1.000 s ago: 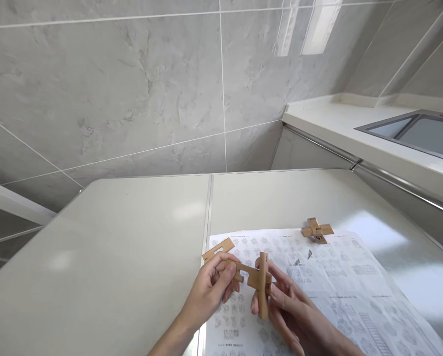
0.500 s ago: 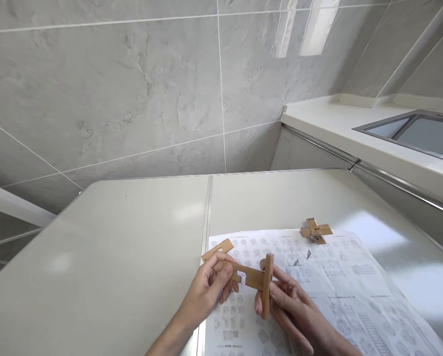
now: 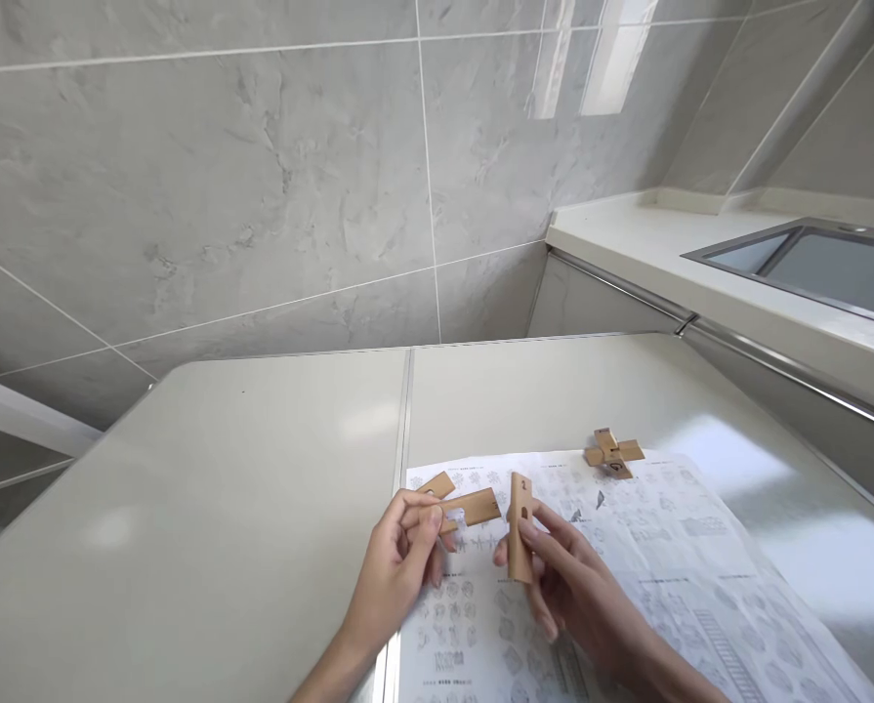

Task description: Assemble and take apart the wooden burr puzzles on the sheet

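My left hand (image 3: 405, 542) pinches a flat notched wooden puzzle piece (image 3: 478, 507) by its left end; its cut-out faces down toward me. In my right hand (image 3: 564, 566) is a second wooden puzzle piece (image 3: 520, 527), held upright, marked "2" near the top and with a small slot in its middle. A narrow gap separates the two pieces. Behind my left fingers lies another wooden piece (image 3: 437, 484), partly hidden. Under both hands spreads a printed instruction sheet (image 3: 473, 625) with rows of small drawings.
Several wooden pieces joined as a cross (image 3: 613, 453) rest at the sheet's far edge, with small dark scraps (image 3: 600, 499) nearer me. The pale table (image 3: 261, 508) has a seam along its middle. To the right stands a white counter (image 3: 627, 234) with a sink (image 3: 810, 259).
The notched piece, which was through or against the upright piece, is now apart from it. My right hand has turned its piece so the numbered face shows.
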A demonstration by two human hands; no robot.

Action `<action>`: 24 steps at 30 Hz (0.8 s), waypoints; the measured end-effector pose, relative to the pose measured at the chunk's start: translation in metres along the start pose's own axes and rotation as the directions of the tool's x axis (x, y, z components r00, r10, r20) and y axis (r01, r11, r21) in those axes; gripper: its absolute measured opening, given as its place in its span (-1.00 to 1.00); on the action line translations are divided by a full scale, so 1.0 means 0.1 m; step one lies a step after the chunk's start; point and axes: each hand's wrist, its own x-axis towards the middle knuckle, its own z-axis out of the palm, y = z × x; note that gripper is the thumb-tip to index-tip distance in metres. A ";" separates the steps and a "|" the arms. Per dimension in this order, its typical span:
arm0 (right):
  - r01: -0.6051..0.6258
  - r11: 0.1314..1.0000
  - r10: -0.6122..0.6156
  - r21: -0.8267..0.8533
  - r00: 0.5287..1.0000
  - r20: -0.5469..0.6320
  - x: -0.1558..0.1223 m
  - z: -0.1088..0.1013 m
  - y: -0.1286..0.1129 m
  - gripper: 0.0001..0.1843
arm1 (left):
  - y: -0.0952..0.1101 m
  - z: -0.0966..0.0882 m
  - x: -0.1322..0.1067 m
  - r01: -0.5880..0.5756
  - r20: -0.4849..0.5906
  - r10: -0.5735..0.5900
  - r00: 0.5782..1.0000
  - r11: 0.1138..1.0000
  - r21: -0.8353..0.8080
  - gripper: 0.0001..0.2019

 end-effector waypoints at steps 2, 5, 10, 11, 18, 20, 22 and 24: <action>0.029 0.990 -0.029 -0.141 1.000 -0.002 0.00 0.04 -0.01 -0.57 | -0.04 0.03 -0.02 -0.040 -0.054 0.047 0.997 0.991 0.131 -0.67; 0.077 0.945 -0.083 -0.317 0.997 -0.006 0.00 0.07 0.02 -0.52 | -0.09 0.05 -0.05 -0.120 -0.104 0.169 0.980 0.922 0.369 -0.77; 0.130 0.912 -0.174 -0.388 0.981 -0.080 0.03 0.03 0.12 -0.47 | -0.14 0.06 -0.06 -0.232 -0.058 0.314 0.948 0.802 0.550 -0.88; 0.127 0.908 -0.181 -0.399 0.978 -0.101 0.03 0.01 0.14 -0.42 | -0.15 0.06 -0.06 -0.249 -0.040 0.327 0.944 0.786 0.566 -0.89; 0.107 0.849 -0.225 -0.517 0.959 -0.172 0.03 -0.02 0.18 -0.38 | -0.21 0.03 -0.06 -0.346 0.076 0.401 0.913 0.664 0.663 -0.90; 0.101 0.823 -0.250 -0.559 0.948 -0.197 0.02 -0.01 0.18 -0.42 | -0.21 0.02 -0.06 -0.348 0.072 0.412 0.908 0.651 0.675 -0.90; 0.085 0.797 -0.253 -0.598 0.946 -0.203 0.01 -0.01 0.19 -0.44 | -0.20 0.02 -0.06 -0.354 0.068 0.429 0.901 0.635 0.687 -0.90; 0.075 0.787 -0.243 -0.612 0.950 -0.196 0.00 -0.01 0.20 -0.45 | -0.17 0.01 -0.05 -0.367 0.068 0.464 0.883 0.592 0.717 -0.90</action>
